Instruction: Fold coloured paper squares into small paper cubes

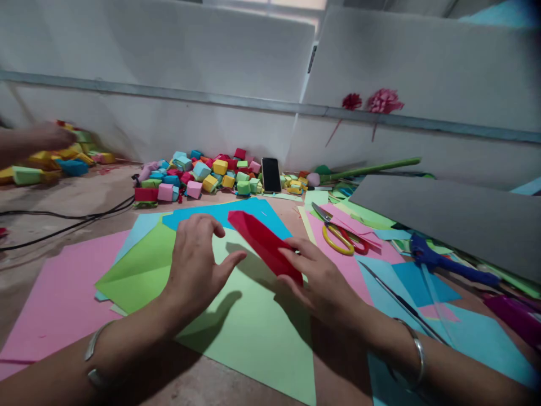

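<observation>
Between the fingers and thumb of my right hand (315, 273) is a folded piece of red paper (266, 242), held up slantwise over the sheets. My left hand (198, 256) hovers just left of it, thumb and fingers apart, holding nothing. Under both hands lies a pale green sheet (262, 332). A brighter green sheet (139, 268) with a crease shows beside my left wrist, and a blue sheet (245, 211) sticks out behind. To the right, yellow-and-red-handled scissors (338, 234) rest on pink paper (350, 265).
Small folded paper boxes (203, 175) are heaped by the wall, with a phone (271, 175) leaning there. A blue glue gun (448, 262) and a long blade (401, 301) lie right. Another person's hand (46, 138) is over a second pile at far left. Black cables (84, 217) cross the left side.
</observation>
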The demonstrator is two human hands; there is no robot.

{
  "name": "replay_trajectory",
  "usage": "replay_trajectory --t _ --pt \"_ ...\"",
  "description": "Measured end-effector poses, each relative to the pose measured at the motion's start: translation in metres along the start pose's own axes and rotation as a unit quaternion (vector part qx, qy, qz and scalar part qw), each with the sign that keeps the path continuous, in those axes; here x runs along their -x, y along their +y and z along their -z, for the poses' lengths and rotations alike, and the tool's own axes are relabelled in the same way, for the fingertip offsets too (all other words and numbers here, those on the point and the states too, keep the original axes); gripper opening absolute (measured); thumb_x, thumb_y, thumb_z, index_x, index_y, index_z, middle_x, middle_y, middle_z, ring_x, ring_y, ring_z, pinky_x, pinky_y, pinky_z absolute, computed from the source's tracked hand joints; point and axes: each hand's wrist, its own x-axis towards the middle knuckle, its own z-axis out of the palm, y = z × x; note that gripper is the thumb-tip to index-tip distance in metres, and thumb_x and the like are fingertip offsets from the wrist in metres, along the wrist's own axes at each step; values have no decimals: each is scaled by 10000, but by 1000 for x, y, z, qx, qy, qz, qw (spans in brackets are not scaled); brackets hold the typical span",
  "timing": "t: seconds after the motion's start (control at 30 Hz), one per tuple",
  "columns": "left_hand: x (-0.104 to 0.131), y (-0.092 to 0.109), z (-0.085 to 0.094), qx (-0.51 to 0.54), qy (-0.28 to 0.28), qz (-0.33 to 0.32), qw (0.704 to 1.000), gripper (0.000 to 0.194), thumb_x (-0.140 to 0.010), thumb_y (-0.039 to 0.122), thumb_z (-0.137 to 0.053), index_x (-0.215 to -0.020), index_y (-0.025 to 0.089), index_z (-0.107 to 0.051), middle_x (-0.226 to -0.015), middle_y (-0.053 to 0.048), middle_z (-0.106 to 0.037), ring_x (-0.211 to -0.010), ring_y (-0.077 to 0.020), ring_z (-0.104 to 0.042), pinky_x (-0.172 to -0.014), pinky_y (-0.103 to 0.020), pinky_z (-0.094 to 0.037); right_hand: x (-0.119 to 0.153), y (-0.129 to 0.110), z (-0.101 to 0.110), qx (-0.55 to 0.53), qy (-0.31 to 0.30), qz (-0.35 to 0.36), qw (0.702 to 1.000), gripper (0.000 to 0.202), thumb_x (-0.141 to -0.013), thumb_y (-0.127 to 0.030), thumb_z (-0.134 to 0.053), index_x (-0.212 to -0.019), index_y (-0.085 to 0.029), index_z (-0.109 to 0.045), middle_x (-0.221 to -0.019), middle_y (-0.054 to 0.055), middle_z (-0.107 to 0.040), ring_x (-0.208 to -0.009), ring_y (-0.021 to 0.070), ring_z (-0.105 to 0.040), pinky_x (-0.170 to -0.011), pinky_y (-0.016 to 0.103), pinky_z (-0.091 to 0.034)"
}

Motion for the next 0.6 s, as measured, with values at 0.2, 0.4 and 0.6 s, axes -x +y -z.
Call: replay_trajectory --t 0.2,0.4,0.6 --pt "-5 6 -2 525 -152 246 800 471 -814 545 -578 -1069 154 -515 -1021 -100 -629 -889 -226 -619 -787 -373 -492 -26 -26 -4 40 36 42 998 492 -808 -261 -649 -1243 -72 -522 -1283 248 -505 -1205 354 -483 -962 540 -466" --pt "-4 6 -5 593 -113 335 723 247 -648 116 -620 -889 144 -578 -707 -3 -660 -595 -142 -601 -569 -245 -445 -26 -44 -32 5 33 63 997 347 -860 -197 -559 -1195 -108 -535 -1212 223 -565 -1129 307 -559 -876 469 -530" --pt "-3 13 3 586 -143 346 719 241 -688 117 -595 -926 155 -589 -761 -17 -689 -639 -163 -637 -581 -260 -475 -24 -41 -24 -120 97 -85 984 160 -860 -290 -575 -952 -188 -494 -917 87 -641 -775 189 -630 -647 317 -530"
